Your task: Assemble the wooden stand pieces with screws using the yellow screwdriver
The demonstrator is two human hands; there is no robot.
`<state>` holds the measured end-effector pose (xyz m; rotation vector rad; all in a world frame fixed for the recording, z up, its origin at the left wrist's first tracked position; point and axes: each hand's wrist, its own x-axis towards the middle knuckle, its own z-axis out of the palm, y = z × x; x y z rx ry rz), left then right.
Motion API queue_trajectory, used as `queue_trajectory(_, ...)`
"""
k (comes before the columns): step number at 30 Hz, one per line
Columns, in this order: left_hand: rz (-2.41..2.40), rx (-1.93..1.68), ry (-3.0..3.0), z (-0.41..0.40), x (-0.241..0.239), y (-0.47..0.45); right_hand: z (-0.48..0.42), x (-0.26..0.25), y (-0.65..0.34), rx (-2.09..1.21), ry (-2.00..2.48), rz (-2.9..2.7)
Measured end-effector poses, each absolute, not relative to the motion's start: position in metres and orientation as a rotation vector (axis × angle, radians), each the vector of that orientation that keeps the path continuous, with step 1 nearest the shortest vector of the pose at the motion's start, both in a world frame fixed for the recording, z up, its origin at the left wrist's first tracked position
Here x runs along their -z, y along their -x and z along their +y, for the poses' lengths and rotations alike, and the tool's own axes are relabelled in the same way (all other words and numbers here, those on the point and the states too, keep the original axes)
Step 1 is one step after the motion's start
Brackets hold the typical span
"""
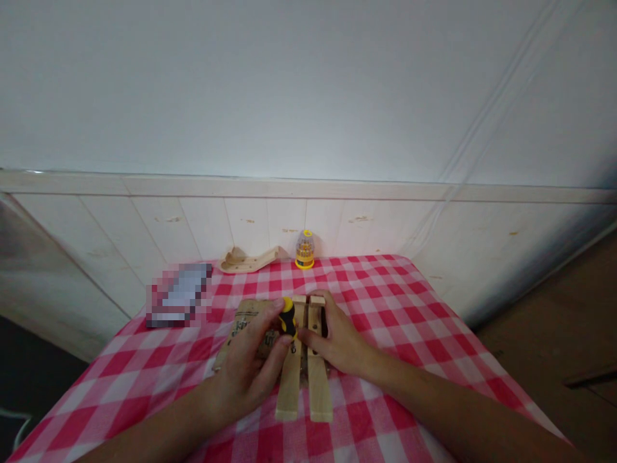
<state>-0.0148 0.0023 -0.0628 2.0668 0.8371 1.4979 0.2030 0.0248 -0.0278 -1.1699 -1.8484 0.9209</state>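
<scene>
My left hand (253, 357) grips a small screwdriver (288, 315) with a yellow and black handle. Its handle stands upright and tilts slightly; the tip is hidden behind my fingers, close to the wooden piece. Under it lies a light wooden assembly with two flat legs (321, 392) pointing toward me and small dark screw holes. My right hand (340, 337) is closed around the far right part of this assembly, thumb near the screwdriver. Beneath both hands, at the left, is a brown printed package (243, 315), partly covered by my left hand.
A curved wooden piece (248, 260) lies at the far edge by the wall. Beside it stands a clear, yellow-based bit container (304, 251). A blurred flat device with a pale screen (183, 292) rests at the left. A red-and-white checked cloth (400, 308) covers the table.
</scene>
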Motion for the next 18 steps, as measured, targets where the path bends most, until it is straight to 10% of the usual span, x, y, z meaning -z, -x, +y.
queue_trajectory(18, 0.871, -1.516, -1.992, 0.0031, 0.0629, 0.0112, 0.0249, 0.0255, -0.2027, -0.937, 1.169, -1.848)
